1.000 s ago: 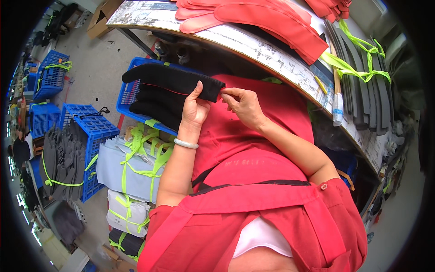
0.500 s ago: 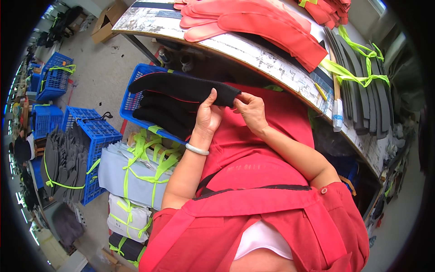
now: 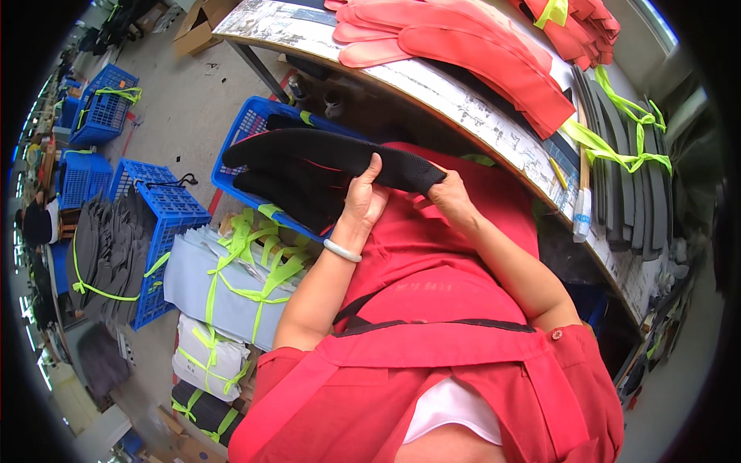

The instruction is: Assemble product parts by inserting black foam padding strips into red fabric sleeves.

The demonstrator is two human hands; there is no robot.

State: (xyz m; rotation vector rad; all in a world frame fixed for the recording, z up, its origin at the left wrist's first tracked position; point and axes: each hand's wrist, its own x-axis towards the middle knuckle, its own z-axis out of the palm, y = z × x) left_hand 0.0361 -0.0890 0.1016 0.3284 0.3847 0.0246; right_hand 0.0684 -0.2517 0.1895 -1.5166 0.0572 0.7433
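Note:
A long, curved black fabric piece (image 3: 309, 147) with a rounded far end stretches leftward from my hands over a blue plastic basket (image 3: 251, 122). Red shows along its lower edge. My left hand (image 3: 364, 199) is closed on it near the middle, thumb on top and fingers underneath. At the piece's right end, my right hand (image 3: 451, 197) grips the tip between thumb and curled fingers. Similar black pieces (image 3: 289, 185) lie in the basket beneath. My red apron lies under both hands.
Coral-red curved pieces (image 3: 471, 54) are spread on the worn white table (image 3: 301, 35) ahead. Dark grey strips (image 3: 617, 181) tied with neon ribbon lie at its right, near a brush-like wooden stick (image 3: 583, 185). Tied light-blue bundles (image 3: 193, 270) and a blue crate (image 3: 158, 239) stand at left.
My right hand has shifted slightly right and down, its fingers now curled more tightly round the piece's end. The black piece extends further right past my left hand. The view has also shifted a little.

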